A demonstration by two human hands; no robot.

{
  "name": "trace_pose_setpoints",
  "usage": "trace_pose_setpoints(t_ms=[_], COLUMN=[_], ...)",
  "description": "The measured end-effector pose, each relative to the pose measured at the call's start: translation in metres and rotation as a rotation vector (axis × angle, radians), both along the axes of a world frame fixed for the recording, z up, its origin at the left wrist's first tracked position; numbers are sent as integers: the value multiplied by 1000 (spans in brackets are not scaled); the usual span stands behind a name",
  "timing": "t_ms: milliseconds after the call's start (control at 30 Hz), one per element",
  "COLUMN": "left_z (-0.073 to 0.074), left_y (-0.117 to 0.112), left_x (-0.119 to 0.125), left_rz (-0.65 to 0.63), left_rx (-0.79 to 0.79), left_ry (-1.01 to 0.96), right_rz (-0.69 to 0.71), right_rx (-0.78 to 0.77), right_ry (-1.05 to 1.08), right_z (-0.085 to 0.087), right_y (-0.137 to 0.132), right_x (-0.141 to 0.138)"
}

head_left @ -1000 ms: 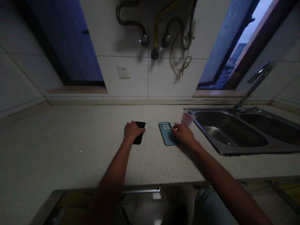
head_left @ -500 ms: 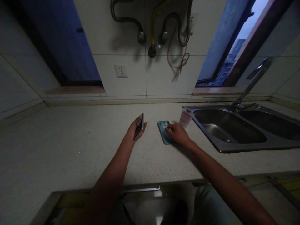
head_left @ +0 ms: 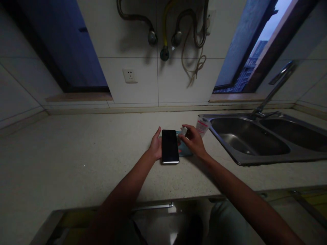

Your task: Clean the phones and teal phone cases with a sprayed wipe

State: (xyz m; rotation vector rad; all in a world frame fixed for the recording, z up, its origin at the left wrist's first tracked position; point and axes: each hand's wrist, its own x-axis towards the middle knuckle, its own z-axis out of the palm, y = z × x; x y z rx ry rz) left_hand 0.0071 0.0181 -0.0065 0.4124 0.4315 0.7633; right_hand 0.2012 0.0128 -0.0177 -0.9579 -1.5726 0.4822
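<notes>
My left hand (head_left: pixel 155 147) is wrapped round the left edge of a smartphone (head_left: pixel 170 146), its dark screen facing up. Between the thumb and fingers of my right hand (head_left: pixel 194 140) is a small whitish piece (head_left: pixel 183 130), too small and dim to name. It sits close to the phone's upper right corner. Under that hand, on the counter, lies a teal phone case (head_left: pixel 186 149), partly covered by the phone and my fingers. Just behind my right hand stands a clear plastic cup (head_left: pixel 202 125) with pink-red markings.
The pale speckled countertop (head_left: pixel 102 153) runs up to a tiled wall. On the right is a steel double-bowl sink (head_left: pixel 242 160) with a tall faucet (head_left: pixel 267 92). Pipes and a tied cord (head_left: pixel 198 68) hang on the wall above a socket (head_left: pixel 129 76).
My left hand has turned the phone from edge-on to screen up and brought it right, over part of the teal case. My right hand has lifted off the case with the whitish piece.
</notes>
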Motion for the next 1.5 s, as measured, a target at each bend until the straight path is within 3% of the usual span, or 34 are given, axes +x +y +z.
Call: trace_pose_setpoints(t_ms=[133, 233, 433, 567, 833, 967, 1067, 1233, 1500], left_z=[-4, -5, 3, 6, 5, 4, 2, 2, 4], left_y=[-6, -7, -8, -8, 3, 5, 6, 5, -2], left_x=[10, 15, 19, 18, 8, 3, 2, 5, 11], left_rz=[-56, -43, 41, 130, 380, 447, 450, 367, 355], left_rx=[7, -1, -43, -72, -69, -75, -76, -85, -80], left_ry=[-31, -36, -35, 0, 73, 45, 14, 19, 68], right_rz=[-88, -62, 167, 295, 609, 666, 643, 439, 170], right_rx=[97, 159, 198, 237, 338, 298, 253, 192, 144], right_ry=[-34, -191, -527, -642, -641, -609, -606, -615, -388], right_z=[2, -1, -11, -7, 11, 10, 10, 11, -2], right_y=[-2, -2, -4, -11, -24, -23, -19, -11, -6], right_x=[-1, 0, -5, -11, -16, -13, -6, 4, -3])
